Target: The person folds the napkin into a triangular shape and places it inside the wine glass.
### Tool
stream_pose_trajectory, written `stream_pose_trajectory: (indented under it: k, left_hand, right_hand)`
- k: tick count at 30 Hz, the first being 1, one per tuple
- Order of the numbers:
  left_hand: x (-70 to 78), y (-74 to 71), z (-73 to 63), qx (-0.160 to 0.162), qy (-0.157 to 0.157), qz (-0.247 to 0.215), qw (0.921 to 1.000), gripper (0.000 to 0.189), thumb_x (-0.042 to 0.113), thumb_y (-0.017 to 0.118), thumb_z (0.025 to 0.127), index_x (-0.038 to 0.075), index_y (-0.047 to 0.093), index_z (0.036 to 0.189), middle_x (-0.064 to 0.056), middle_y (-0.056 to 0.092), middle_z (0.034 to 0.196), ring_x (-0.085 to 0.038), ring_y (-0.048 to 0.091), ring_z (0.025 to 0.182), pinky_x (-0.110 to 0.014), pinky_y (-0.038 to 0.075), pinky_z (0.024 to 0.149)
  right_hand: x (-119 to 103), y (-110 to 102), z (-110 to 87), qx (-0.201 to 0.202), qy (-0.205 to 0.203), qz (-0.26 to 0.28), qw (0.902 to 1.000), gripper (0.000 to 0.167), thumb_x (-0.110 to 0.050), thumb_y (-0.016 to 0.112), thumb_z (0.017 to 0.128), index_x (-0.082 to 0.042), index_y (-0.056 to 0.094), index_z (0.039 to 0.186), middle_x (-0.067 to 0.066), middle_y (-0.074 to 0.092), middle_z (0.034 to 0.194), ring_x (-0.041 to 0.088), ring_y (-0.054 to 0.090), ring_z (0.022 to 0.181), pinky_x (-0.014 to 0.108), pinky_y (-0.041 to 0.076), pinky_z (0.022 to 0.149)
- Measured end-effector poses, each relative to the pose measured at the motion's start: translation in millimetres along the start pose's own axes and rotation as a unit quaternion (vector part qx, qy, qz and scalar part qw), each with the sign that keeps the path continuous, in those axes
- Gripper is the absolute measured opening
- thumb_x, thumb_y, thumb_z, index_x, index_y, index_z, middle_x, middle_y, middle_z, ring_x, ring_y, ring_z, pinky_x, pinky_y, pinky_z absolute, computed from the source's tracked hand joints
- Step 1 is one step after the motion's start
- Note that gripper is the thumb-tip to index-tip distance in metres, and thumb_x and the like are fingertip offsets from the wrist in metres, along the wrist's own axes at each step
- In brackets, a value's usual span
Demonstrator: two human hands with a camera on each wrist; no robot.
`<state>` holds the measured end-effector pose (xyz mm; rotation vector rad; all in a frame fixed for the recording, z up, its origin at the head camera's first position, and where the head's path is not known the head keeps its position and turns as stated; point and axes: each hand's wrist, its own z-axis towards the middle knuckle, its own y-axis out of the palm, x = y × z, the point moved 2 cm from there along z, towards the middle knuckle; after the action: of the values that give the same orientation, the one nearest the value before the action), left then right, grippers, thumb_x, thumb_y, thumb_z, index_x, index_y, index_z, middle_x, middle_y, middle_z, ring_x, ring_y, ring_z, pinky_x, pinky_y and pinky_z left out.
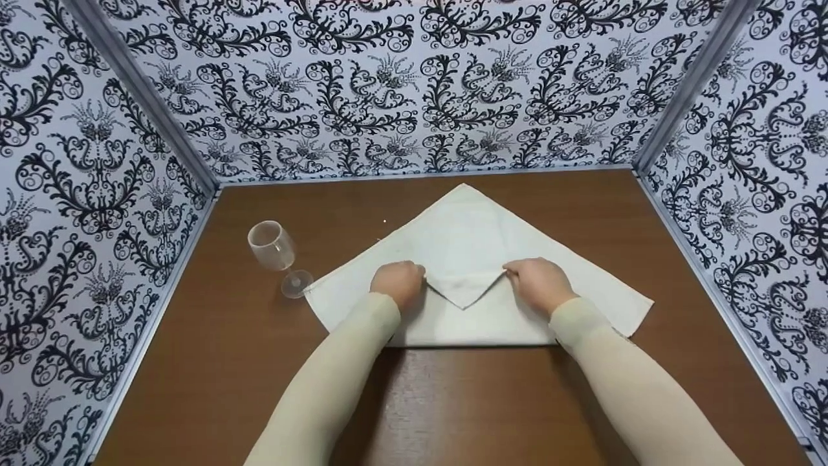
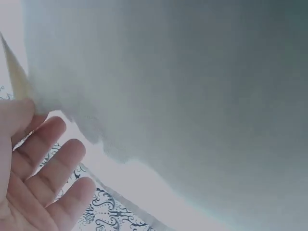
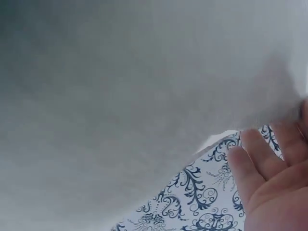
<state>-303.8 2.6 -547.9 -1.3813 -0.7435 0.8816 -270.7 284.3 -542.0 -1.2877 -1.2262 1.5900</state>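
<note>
A white cloth napkin (image 1: 453,233) lies partly folded on the table, one corner pointing to the back wall. Across its middle a folded flap (image 1: 463,288) ends in a small tip toward the person. My left hand (image 1: 399,283) pinches the left end of the flap's folded edge, and my right hand (image 1: 540,283) pinches the right end. In the left wrist view, thumb and forefinger hold the napkin (image 2: 159,96) while the other fingers (image 2: 67,159) are spread apart. The napkin (image 3: 120,110) fills most of the right wrist view, hiding the right fingertips' hold.
A clear stemmed glass (image 1: 273,249) stands to the left, its foot close to the napkin's left corner. The brown wooden table (image 1: 446,408) is bordered by patterned walls (image 1: 388,90) at the back and both sides.
</note>
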Motion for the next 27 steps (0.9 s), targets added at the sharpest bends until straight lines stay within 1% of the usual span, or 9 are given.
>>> stream_pose_trajectory:
  k: [2, 5, 7, 9, 12, 14, 18, 21, 27]
  left_hand:
    - [0.3, 1.3, 2.9, 0.002, -0.010, -0.005, 0.9999, 0.024, 0.018, 0.058, 0.107, 0.009, 0.074, 0.092, -0.010, 0.072, 0.084, -0.029, 0.073, 0.076, -0.046, 0.061, 0.069]
    - [1.8, 4.8, 6.6, -0.010, -0.012, -0.030, 0.9994, 0.018, 0.017, 0.059, 0.106, 0.010, 0.074, 0.099, -0.009, 0.074, 0.094, -0.029, 0.074, 0.085, -0.046, 0.062, 0.074]
    - [3.6, 7.7, 7.9, -0.031, -0.007, -0.045, 0.9985, 0.016, 0.016, 0.058, 0.107, 0.013, 0.074, 0.109, -0.008, 0.075, 0.108, -0.029, 0.075, 0.097, -0.045, 0.063, 0.080]
    - [5.6, 9.7, 8.5, -0.058, 0.000, -0.054, 0.9968, 0.022, 0.014, 0.056, 0.108, 0.018, 0.072, 0.122, -0.006, 0.073, 0.127, -0.030, 0.073, 0.113, -0.045, 0.062, 0.089]
    - [8.5, 10.7, 8.4, -0.101, 0.012, -0.039, 0.9941, 0.037, 0.010, 0.051, 0.109, 0.025, 0.065, 0.140, -0.005, 0.062, 0.150, -0.034, 0.065, 0.132, -0.047, 0.059, 0.099]
    - [9.6, 9.8, 7.6, -0.118, 0.017, -0.024, 0.9926, 0.043, 0.009, 0.051, 0.109, 0.027, 0.061, 0.146, -0.006, 0.057, 0.156, -0.037, 0.061, 0.137, -0.048, 0.057, 0.103]
    - [10.4, 9.4, 6.7, -0.118, 0.029, -0.003, 0.9925, 0.042, 0.008, 0.053, 0.107, 0.026, 0.062, 0.145, -0.008, 0.060, 0.151, -0.036, 0.066, 0.129, -0.047, 0.060, 0.097]
    - [11.0, 9.4, 5.5, -0.109, 0.032, 0.002, 0.9936, 0.040, 0.008, 0.054, 0.106, 0.024, 0.064, 0.141, -0.009, 0.063, 0.146, -0.036, 0.069, 0.122, -0.047, 0.061, 0.093]
    - [13.0, 10.3, 3.1, -0.117, 0.017, 0.018, 0.9929, 0.039, 0.014, 0.055, 0.108, 0.027, 0.063, 0.144, -0.008, 0.063, 0.145, -0.034, 0.067, 0.127, -0.046, 0.060, 0.097]
  right_hand:
    - [-1, 2, 3.2, -0.007, 0.000, -0.008, 0.9999, 0.029, -0.020, 0.061, 0.107, -0.010, 0.076, 0.129, 0.011, 0.076, 0.128, 0.037, 0.071, 0.121, 0.054, 0.054, 0.105]
    - [-4, 6, 6.5, -0.046, -0.004, -0.017, 0.9988, 0.032, -0.020, 0.061, 0.107, -0.011, 0.073, 0.135, 0.011, 0.071, 0.139, 0.038, 0.066, 0.129, 0.054, 0.050, 0.111]
    - [-6, 9, 7.7, -0.072, -0.010, -0.022, 0.9971, 0.035, -0.021, 0.060, 0.107, -0.012, 0.069, 0.140, 0.012, 0.066, 0.147, 0.039, 0.062, 0.135, 0.055, 0.047, 0.114]
    - [-7, 12, 8.0, -0.088, -0.014, -0.027, 0.9957, 0.037, -0.021, 0.059, 0.108, -0.013, 0.066, 0.144, 0.012, 0.061, 0.152, 0.040, 0.058, 0.139, 0.055, 0.045, 0.117]
    - [-7, 15, 7.4, -0.094, -0.017, -0.041, 0.9945, 0.038, -0.021, 0.058, 0.109, -0.013, 0.065, 0.146, 0.011, 0.058, 0.155, 0.039, 0.055, 0.142, 0.055, 0.043, 0.119]
    - [-6, 17, 6.5, -0.095, -0.019, -0.050, 0.9940, 0.038, -0.021, 0.057, 0.109, -0.013, 0.064, 0.146, 0.011, 0.058, 0.155, 0.039, 0.055, 0.143, 0.055, 0.043, 0.118]
    - [-4, 21, 7.0, -0.098, -0.022, -0.062, 0.9930, 0.038, -0.021, 0.056, 0.109, -0.013, 0.064, 0.146, 0.012, 0.057, 0.155, 0.041, 0.054, 0.143, 0.056, 0.043, 0.118]
    - [-4, 21, 7.3, -0.101, -0.023, -0.067, 0.9923, 0.038, -0.021, 0.056, 0.109, -0.013, 0.064, 0.146, 0.012, 0.057, 0.155, 0.042, 0.054, 0.143, 0.056, 0.043, 0.119]
    - [-4, 20, 4.1, -0.088, -0.043, -0.079, 0.9921, 0.036, -0.020, 0.059, 0.108, -0.013, 0.068, 0.142, 0.013, 0.063, 0.149, 0.042, 0.060, 0.137, 0.055, 0.048, 0.114]
